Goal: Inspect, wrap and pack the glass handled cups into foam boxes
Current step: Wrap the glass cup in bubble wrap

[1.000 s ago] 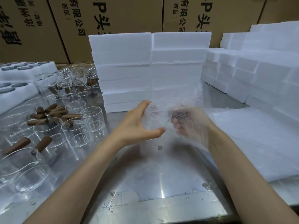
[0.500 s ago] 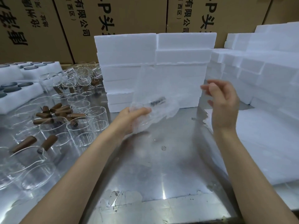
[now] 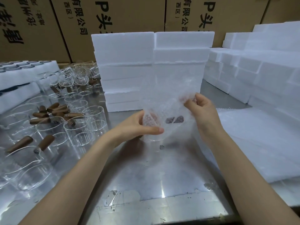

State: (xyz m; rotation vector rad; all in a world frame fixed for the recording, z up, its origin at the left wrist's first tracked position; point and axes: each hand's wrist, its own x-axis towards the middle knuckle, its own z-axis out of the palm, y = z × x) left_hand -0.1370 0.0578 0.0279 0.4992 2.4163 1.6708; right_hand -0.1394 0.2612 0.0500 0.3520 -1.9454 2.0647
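On the steel table, before the foam boxes, you're mid-wrap: left hand grips the cup through bubble wrap, right hand pinches the wrap's far edge. Next, fold that edge over snugly.

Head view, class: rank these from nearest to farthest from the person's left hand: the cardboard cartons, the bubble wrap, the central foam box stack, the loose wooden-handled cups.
1. bubble wrap: gripped by the left hand.
2. wooden-handled cups: on the table, left of that hand.
3. foam box stack: upright behind the hands, centre.
4. cardboard cartons: along the back, behind the stack.
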